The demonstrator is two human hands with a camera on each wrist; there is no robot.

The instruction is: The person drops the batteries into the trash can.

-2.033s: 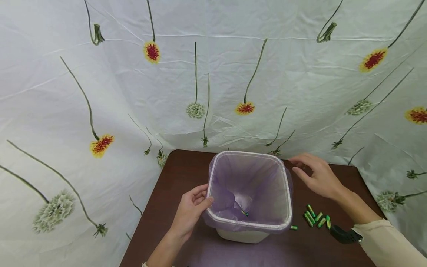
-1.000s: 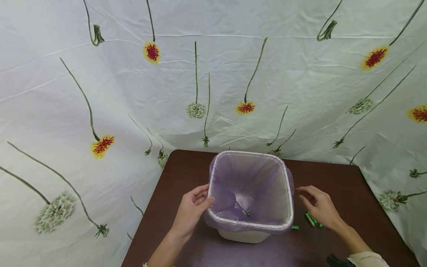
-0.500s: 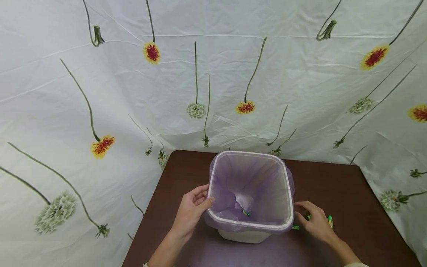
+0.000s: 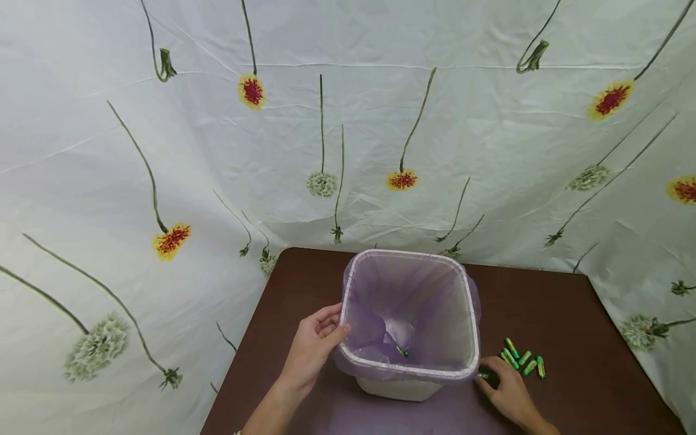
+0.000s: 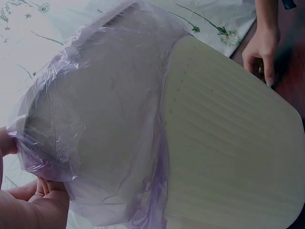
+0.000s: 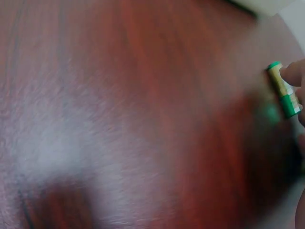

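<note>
A white trash bin [image 4: 399,389] lined with a thin purple bag [image 4: 375,329] stands on the table. My left hand [image 4: 312,341] grips its left rim, thumb over the edge and fingers outside; the left wrist view shows fingers [image 5: 47,191] against the bag. To the right of the bin, low at the table, my right hand [image 4: 508,386] pinches a green and gold battery [image 6: 283,89] between thumb and fingers. Several similar batteries [image 4: 526,357] lie loose just beyond that hand. Inside the bin, near the bottom, a small green and yellow battery-like piece [image 4: 402,351] shows on the bag.
The dark reddish-brown table [image 4: 587,338] extends right and left of the bin. A white cloth [image 4: 283,139] printed with flowers hangs behind and beside the table.
My right hand has come down from beside the bin's far right corner, passed over the batteries, and taken hold of the one nearest the bin. The left hand keeps its place on the rim.
</note>
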